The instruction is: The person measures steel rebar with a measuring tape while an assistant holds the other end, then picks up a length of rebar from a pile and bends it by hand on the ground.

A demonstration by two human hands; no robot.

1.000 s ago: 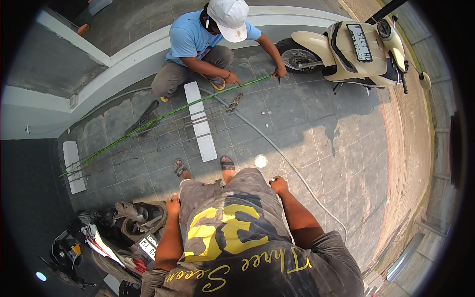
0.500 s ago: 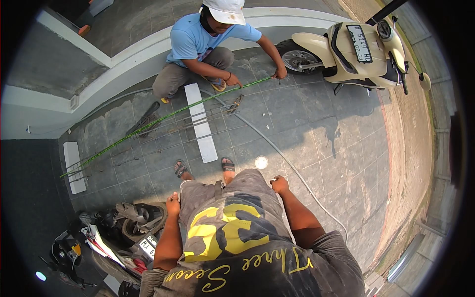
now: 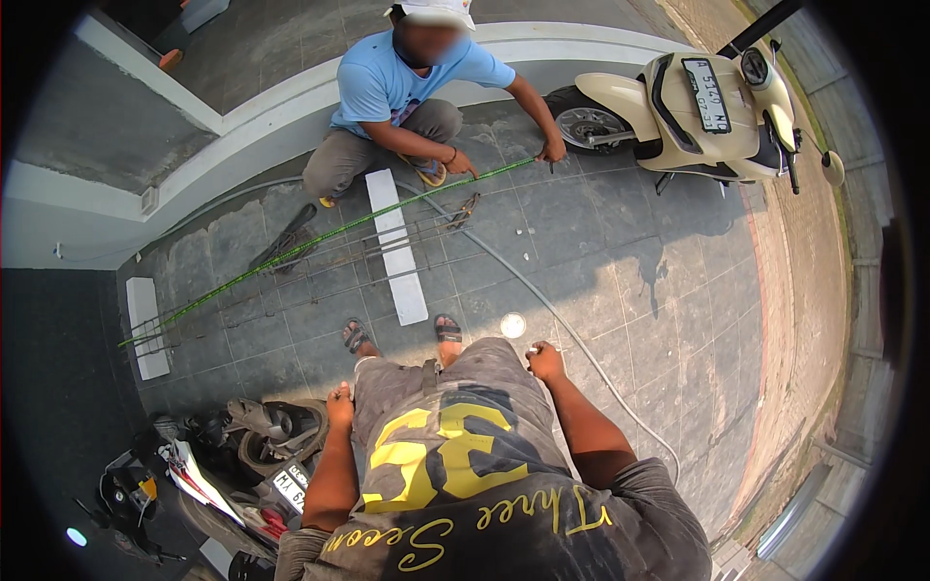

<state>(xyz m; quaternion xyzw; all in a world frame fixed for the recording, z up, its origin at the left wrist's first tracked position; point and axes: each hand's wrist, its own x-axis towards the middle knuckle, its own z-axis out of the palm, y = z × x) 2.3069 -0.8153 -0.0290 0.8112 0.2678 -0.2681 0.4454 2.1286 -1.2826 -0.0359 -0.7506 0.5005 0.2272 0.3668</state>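
Observation:
I stand looking down at my dark shorts and sandalled feet. My left hand (image 3: 339,399) rests against my left hip and holds nothing. My right hand (image 3: 545,361) is loosely curled at my right hip; a small pale bit shows at its fingers, too small to identify. A crouching person in a blue shirt (image 3: 407,87) faces me and grips a long green rod (image 3: 329,232) with both hands. The rod lies over a thin steel bar frame (image 3: 387,254) on the grey tiles.
A cream scooter (image 3: 697,107) is parked at the back right. A dark motorcycle (image 3: 223,465) stands close to my left. Two white boards (image 3: 395,242) (image 3: 143,324) lie on the tiles, a small white disc (image 3: 512,324) by my feet, and a grey hose (image 3: 581,349) runs across.
The view has tilted slightly, so the crouching person sits higher in the frame. My hands stay on my hips.

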